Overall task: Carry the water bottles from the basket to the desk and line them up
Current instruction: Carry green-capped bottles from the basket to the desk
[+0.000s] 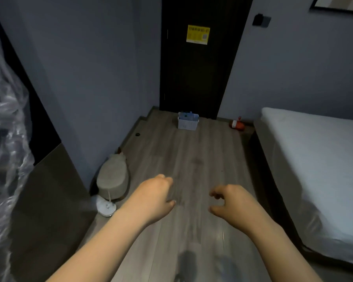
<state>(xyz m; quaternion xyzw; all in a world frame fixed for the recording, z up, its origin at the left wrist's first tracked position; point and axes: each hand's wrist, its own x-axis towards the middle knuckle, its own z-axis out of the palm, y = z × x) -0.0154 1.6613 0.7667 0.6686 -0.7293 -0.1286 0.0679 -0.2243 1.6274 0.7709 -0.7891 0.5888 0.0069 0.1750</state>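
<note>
A white slotted basket (pixel 187 123) stands on the wooden floor at the foot of a dark door, far ahead of me. Water bottles (pixel 188 116) with blue caps poke out of its top; how many I cannot tell. My left hand (pixel 155 197) and my right hand (pixel 231 202) hang in front of me over the floor, well short of the basket. Both hold nothing, with fingers loosely curled and apart. No desk is in view.
A bed with a white sheet (pixel 314 159) fills the right side. A beige pouf (pixel 113 178) and a white lamp base (pixel 106 206) sit by the left wall. A red object (pixel 237 124) lies near the bed corner. Plastic-wrapped items (pixel 2 139) crowd the left edge.
</note>
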